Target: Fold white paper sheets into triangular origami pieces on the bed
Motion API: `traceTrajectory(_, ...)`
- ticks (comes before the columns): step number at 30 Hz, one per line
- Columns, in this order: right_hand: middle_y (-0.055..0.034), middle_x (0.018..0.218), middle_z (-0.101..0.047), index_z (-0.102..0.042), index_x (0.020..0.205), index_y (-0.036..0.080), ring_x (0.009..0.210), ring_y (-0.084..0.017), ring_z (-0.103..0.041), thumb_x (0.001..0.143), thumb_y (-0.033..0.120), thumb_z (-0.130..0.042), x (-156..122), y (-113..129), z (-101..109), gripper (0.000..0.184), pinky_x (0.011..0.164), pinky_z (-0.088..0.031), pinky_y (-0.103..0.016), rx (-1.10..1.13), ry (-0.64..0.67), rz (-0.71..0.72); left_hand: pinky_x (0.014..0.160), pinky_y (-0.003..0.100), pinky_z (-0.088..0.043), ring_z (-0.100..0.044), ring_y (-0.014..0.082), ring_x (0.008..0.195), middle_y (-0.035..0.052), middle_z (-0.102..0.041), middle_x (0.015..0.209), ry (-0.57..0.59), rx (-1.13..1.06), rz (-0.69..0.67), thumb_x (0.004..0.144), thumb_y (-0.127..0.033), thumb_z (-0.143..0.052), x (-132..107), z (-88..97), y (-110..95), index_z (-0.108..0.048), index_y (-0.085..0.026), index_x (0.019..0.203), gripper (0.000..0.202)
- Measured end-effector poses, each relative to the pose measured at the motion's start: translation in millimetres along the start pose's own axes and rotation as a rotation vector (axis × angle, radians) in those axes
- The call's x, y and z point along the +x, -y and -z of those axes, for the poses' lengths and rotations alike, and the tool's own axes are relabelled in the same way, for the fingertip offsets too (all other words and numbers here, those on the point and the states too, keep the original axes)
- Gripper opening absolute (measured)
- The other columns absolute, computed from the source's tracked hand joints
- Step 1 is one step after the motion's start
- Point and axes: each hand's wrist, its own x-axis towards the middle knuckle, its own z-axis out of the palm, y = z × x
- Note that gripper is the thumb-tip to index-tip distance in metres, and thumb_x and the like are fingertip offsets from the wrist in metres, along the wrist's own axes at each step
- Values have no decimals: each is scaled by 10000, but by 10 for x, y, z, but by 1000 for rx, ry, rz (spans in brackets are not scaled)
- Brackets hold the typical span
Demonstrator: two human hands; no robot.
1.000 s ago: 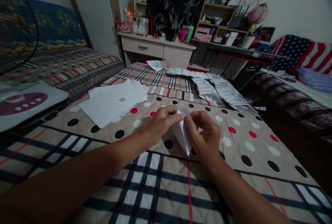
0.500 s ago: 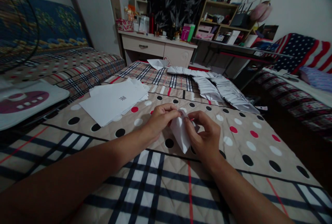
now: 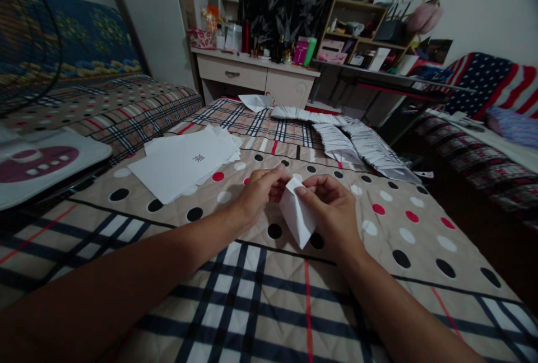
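The folded white paper (image 3: 296, 222), just above the bedspread (image 3: 277, 307) between both hands, probably wants its edges aligned and creases pressed evenly, without twisting. It looks blunt-topped, tapering to a near point. The right hand (image 3: 334, 212) grips its right side, thumb in front; the left hand's (image 3: 258, 195) fingers curl at its upper left edge, whether pinching cannot be told. Farther left lies a stack of white sheets (image 3: 176, 161).

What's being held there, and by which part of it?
The right hand holds a folded white paper near its top; whether the left hand also grips it is unclear.
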Motion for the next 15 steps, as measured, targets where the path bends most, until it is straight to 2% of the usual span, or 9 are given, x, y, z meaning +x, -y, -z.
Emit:
traceTrajectory(2,8,692,-630,-638,762,194,597,-112,-551,636,337,-825,-10,8,-6,267,533,-426,-216,-23,-11,27,562,245,-419,-553,121,585,35,-629,663,6,39,-14,742,-573,-641,-4,-4,-19,-670,-124,708,451)
traceTrajectory(6,9,696,-628,-647,766,197,616,-112,-550,665,333,-808,-18,12,7,234,542,-418,-213,-11,7,47,553,223,-384,-507,91,584,3,-602,652,35,152,-81,656,-458,-762,2,-3,-45,-679,-126,693,344)
traceTrajectory(12,16,618,-598,-643,692,178,538,-86,-487,728,373,-756,18,22,63,228,497,-347,-203,34,146,-59,532,213,-341,-453,72,544,-27,-555,592,0,108,-64,608,-426,-775,42,34,-78,-635,-137,643,323)
traceTrajectory(15,21,603,-582,-640,688,173,530,-78,-472,739,376,-750,19,38,57,236,489,-324,-198,45,210,-75,514,212,-302,-423,67,526,-34,-529,556,25,178,-115,620,-413,-758,31,22,-104,-610,-137,607,314)
